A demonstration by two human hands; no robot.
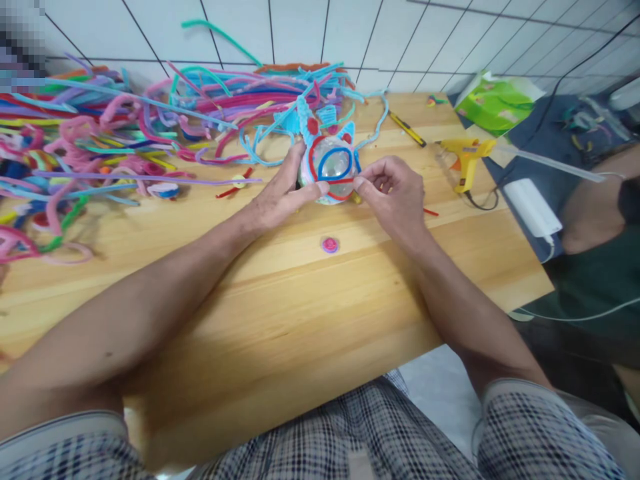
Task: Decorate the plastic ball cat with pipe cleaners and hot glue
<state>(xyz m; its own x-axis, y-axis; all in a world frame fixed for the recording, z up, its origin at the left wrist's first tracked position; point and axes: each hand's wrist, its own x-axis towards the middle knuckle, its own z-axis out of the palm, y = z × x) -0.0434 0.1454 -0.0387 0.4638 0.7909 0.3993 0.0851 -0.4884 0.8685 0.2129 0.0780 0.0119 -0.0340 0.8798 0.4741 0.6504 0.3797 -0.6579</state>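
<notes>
My left hand [287, 190] grips the left side of a round pipe-cleaner craft figure [345, 193], its thumb along the lower front. The figure has a clear, shiny front, a red outline, a blue oval loop [321, 167] and light-blue pointed ears with red patches. At its right edge, my right hand [393, 190] is closed in a pinch on the end of a red pipe cleaner that crosses the front below the blue loop. The fingertips partly cover that end. A small pink and purple coil [330, 245] lies on the table just below.
Many colourful pipe cleaners [215, 107] are heaped at the back and left. A yellow utility knife [407, 129], a yellow glue gun [467, 163] and a green packet [495, 103] lie to the right. A white power adapter [533, 207] sits near another person's arm [595, 200].
</notes>
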